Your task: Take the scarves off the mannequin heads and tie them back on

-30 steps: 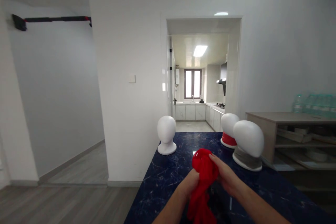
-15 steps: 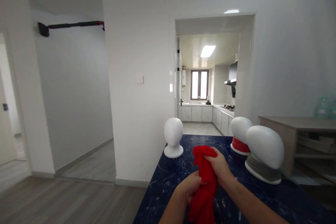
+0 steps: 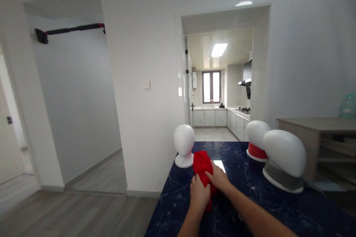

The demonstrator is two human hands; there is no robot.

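Since the earlier frame both of my hands have gone forward and down — the red cloth [image 3: 202,166], which I had bunched up in the air close to me, now sits low over the dark blue marble table [image 3: 250,196], out toward its far left corner. Its top edge lies just beside the base of the bare white mannequin head [image 3: 184,144]; whether the two touch I cannot tell.

My left hand [image 3: 199,193] is clenched on the near end of the cloth, knuckles toward me, with red fabric showing past the fingers. My right hand [image 3: 218,178] lies over the right side of the bundle, fingers curled onto it and grasping it too. The hands are nearly touching each other, the left a little nearer to me than the right. The cloth looks gathered rather than spread; I cannot tell how much of it rests on the table.

Along the right edge of the table stand two more white heads. The nearer one [image 3: 285,153] is tilted and wears a grey band [image 3: 280,181] around its neck. The farther one [image 3: 257,135] has a red band [image 3: 256,152] around its base. Both are well apart from my hands. A pale patch of reflected light lies on the table just beyond my right hand.

Beyond the right edge stands a wooden shelf unit [image 3: 317,124] — a greenish water bottle [image 3: 347,106] shows at its far right. Behind the table, a doorway opens into a kitchen [image 3: 219,92].
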